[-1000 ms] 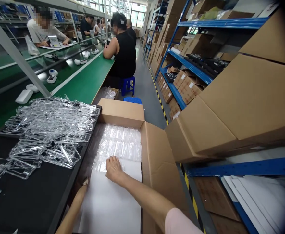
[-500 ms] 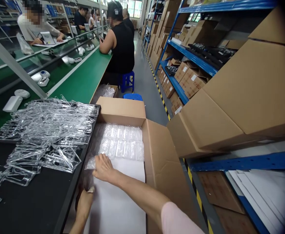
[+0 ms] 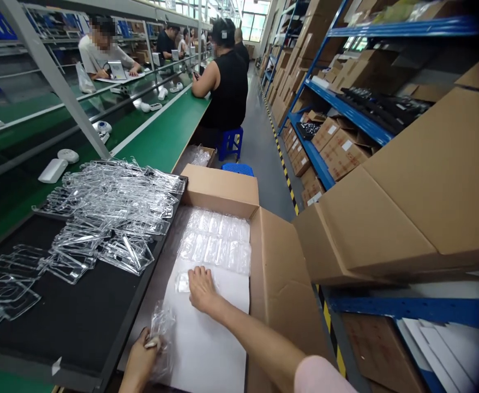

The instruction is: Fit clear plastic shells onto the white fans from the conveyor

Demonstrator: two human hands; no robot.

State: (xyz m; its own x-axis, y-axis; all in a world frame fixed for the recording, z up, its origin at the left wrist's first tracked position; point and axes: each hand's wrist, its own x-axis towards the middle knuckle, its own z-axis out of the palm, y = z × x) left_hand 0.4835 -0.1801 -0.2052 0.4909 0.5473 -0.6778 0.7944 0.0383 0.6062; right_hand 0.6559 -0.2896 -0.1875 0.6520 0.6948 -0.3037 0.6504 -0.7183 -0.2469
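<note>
An open cardboard box (image 3: 259, 256) holds rows of clear bagged plastic pieces (image 3: 215, 243) at its far end, with a white sheet (image 3: 210, 349) covering the nearer part. Over the sheet, my right hand (image 3: 202, 289) is closed with fingers curled down on a clear bagged piece (image 3: 182, 283), partly hidden beneath them. At the box's left side, my left hand (image 3: 143, 355) grips a bunch of clear plastic bags (image 3: 162, 327); whether they contain anything I cannot make out. Left of the box, a black tray (image 3: 67, 316) carries a heap of clear plastic frames (image 3: 117, 202).
A green workbench (image 3: 161, 128) runs away ahead, with white devices (image 3: 53, 170) on it. A person in a black sleeveless top (image 3: 227, 82) sits on a blue stool (image 3: 231, 143). To the right are a large carton (image 3: 395, 207) and blue shelving (image 3: 349, 109).
My right hand has moved from the box's left side onto the white sheet with a bagged piece. A bunch of clear bags now shows in my left hand. The camera view has turned left.
</note>
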